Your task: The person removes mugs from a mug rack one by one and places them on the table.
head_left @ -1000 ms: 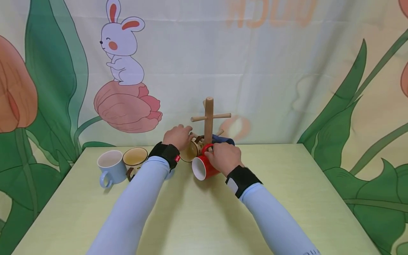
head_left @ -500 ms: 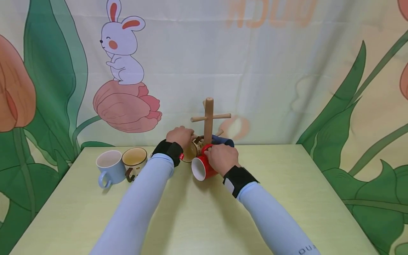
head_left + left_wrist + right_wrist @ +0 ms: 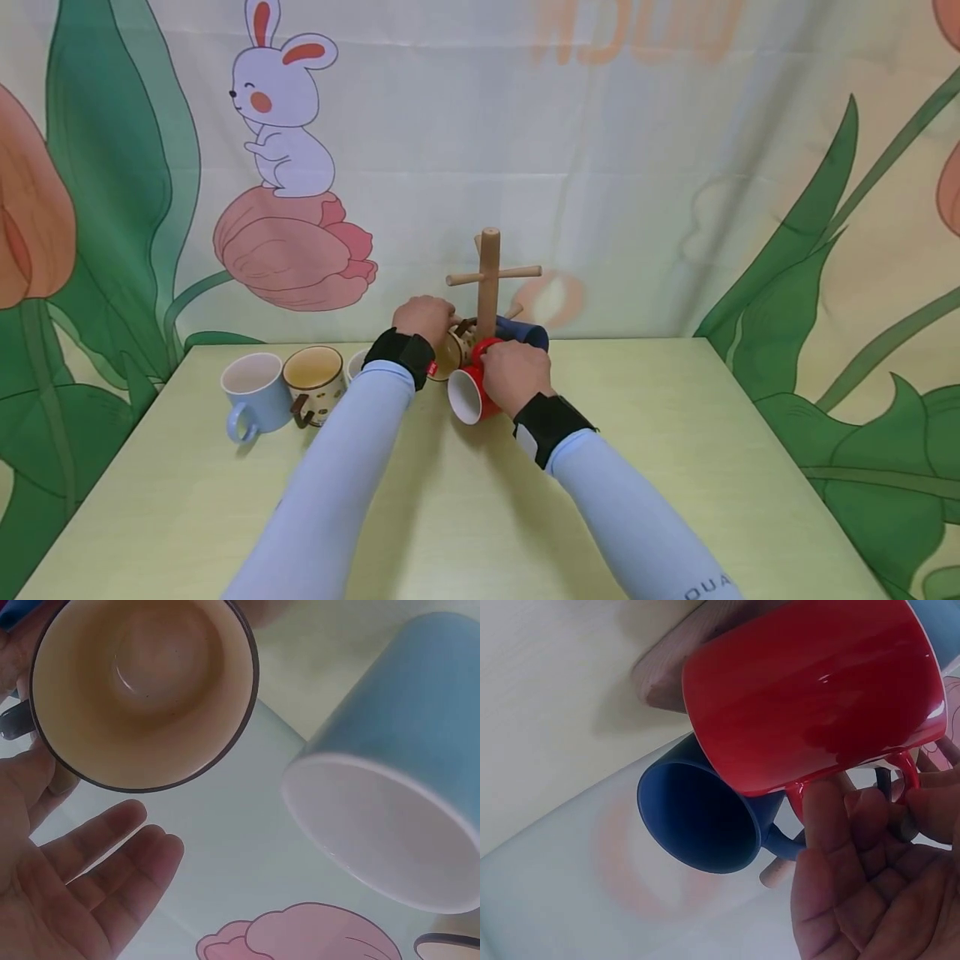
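On green table (image 3: 675, 467) before bunny backdrop (image 3: 277, 125), wooden mug tree (image 3: 489, 279) stands w/ navy mug (image 3: 525, 333) behind; pale-blue mug (image 3: 251, 392) & spotted cream mug (image 3: 315, 379) sit left, a 3rd cup mostly hidden by sleeve. Right hand (image 3: 513, 371) pinches red mug (image 3: 468, 398) by handle at tree base; left hand (image 3: 423, 321) w/ fingers relaxed beside tan mug (image 3: 450, 354), thumb at its handle. Little changed vs. 1 s ago: right hand edged closer to tree.

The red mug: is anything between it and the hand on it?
No. The right hand already touches the glossy red ceramic mug, fingers at its handle. A dark blue mug sits just behind it, by the wooden peg rack.
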`<action>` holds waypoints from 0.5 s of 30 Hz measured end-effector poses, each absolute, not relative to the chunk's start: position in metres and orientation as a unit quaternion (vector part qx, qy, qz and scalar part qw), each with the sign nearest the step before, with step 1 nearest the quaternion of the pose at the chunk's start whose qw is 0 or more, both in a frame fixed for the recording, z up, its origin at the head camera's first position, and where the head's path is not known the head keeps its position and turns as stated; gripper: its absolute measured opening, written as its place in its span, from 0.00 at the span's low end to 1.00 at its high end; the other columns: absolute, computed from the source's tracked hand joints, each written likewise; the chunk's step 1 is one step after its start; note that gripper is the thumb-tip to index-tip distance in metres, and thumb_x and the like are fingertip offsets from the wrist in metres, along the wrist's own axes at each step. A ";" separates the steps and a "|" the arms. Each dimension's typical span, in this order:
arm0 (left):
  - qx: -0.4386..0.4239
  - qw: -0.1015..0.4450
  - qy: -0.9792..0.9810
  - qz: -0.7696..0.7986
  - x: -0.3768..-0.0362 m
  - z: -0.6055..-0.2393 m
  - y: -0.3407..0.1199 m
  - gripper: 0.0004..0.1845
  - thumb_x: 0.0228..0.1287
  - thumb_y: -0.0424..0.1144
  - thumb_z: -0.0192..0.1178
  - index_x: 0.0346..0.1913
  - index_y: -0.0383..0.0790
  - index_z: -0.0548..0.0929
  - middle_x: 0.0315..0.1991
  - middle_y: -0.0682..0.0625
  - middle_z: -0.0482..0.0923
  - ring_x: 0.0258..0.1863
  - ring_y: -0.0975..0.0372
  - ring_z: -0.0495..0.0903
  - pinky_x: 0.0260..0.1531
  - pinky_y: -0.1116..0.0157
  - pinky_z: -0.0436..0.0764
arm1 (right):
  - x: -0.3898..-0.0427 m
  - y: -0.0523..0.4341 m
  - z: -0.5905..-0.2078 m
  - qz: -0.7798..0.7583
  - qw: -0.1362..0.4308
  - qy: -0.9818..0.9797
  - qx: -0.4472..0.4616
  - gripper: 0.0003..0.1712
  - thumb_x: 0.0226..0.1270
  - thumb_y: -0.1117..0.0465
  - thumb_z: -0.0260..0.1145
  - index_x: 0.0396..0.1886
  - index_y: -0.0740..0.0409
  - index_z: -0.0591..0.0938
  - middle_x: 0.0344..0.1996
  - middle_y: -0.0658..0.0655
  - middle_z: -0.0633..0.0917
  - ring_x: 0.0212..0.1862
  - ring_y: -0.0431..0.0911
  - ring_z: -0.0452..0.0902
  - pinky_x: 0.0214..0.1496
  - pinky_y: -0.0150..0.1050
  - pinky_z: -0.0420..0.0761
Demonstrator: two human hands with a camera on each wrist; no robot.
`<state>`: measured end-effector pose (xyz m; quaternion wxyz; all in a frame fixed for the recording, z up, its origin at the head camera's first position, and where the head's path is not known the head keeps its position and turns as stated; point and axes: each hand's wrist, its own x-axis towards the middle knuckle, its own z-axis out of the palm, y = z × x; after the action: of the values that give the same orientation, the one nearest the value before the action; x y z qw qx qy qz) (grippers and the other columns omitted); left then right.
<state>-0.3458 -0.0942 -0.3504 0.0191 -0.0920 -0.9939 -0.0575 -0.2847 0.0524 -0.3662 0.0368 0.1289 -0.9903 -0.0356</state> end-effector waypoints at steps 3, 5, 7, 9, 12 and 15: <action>-0.090 0.017 -0.994 -0.056 -0.346 -0.352 -0.093 0.15 0.75 0.43 0.55 0.54 0.41 0.86 0.42 0.43 0.86 0.42 0.51 0.83 0.49 0.55 0.81 | -0.285 0.052 -0.368 -0.027 0.036 -0.991 0.126 0.15 0.71 0.47 0.63 0.43 0.51 0.88 0.22 0.53 0.81 0.24 0.46 0.75 0.26 0.41 0.81; -0.088 0.013 -0.994 -0.056 -0.348 -0.353 -0.093 0.15 0.75 0.43 0.55 0.55 0.41 0.86 0.43 0.43 0.86 0.42 0.51 0.83 0.50 0.55 0.81 | -0.285 0.052 -0.368 -0.023 0.035 -0.991 0.124 0.16 0.71 0.47 0.63 0.42 0.52 0.88 0.22 0.53 0.81 0.24 0.46 0.75 0.25 0.41 0.81; -0.086 0.008 -0.995 -0.056 -0.349 -0.354 -0.094 0.15 0.75 0.43 0.55 0.55 0.41 0.86 0.42 0.43 0.86 0.42 0.51 0.83 0.49 0.55 0.81 | -0.285 0.052 -0.369 -0.023 0.034 -0.992 0.122 0.16 0.71 0.46 0.63 0.41 0.52 0.88 0.21 0.53 0.80 0.23 0.46 0.75 0.25 0.40 0.81; -0.084 0.005 -0.995 -0.058 -0.351 -0.355 -0.094 0.15 0.75 0.44 0.55 0.55 0.42 0.86 0.42 0.43 0.86 0.42 0.51 0.82 0.49 0.55 0.81 | -0.285 0.051 -0.368 -0.024 0.034 -0.992 0.119 0.17 0.71 0.46 0.62 0.40 0.53 0.88 0.20 0.53 0.79 0.23 0.46 0.74 0.24 0.40 0.81; -0.082 0.003 -0.995 -0.062 -0.353 -0.356 -0.094 0.15 0.75 0.44 0.55 0.55 0.42 0.86 0.42 0.43 0.86 0.42 0.52 0.82 0.49 0.55 0.81 | -0.285 0.051 -0.367 -0.026 0.034 -0.992 0.116 0.18 0.72 0.45 0.61 0.39 0.53 0.88 0.19 0.53 0.79 0.22 0.46 0.74 0.24 0.40 0.80; -0.081 0.003 -0.995 -0.063 -0.354 -0.356 -0.095 0.15 0.74 0.43 0.56 0.55 0.42 0.86 0.42 0.44 0.85 0.41 0.52 0.82 0.49 0.55 0.81 | -0.286 0.051 -0.366 -0.023 0.030 -0.992 0.117 0.18 0.72 0.46 0.61 0.39 0.53 0.88 0.19 0.53 0.79 0.22 0.46 0.75 0.23 0.40 0.80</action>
<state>-0.3538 -0.0947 -0.3558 0.0031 -0.0811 -0.9947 -0.0628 -0.2860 0.0514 -0.3663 0.0299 0.1168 -0.9924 -0.0232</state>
